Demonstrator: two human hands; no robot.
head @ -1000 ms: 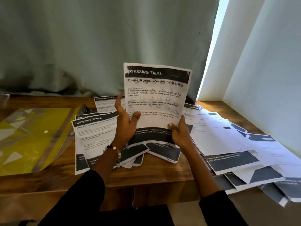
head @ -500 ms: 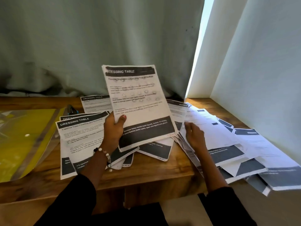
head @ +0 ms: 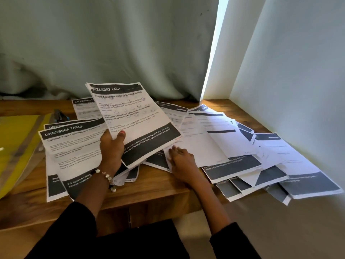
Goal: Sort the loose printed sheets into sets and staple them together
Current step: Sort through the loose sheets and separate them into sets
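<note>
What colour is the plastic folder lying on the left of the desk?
Yellow: the translucent plastic folder shows best, and only, in the head view.

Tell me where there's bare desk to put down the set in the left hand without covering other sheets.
Bare wood shows along the desk's front edge, between the lipstick sheets and the right hand, and in a narrow strip at the back corner by the wall. The spread of loose sheets crowds the right side; the yellow folder fills the left.

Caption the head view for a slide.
Left hand holds up a "Dressing Table" sheet while the right hand reaches into the loose sheets on the wooden desk.
</note>
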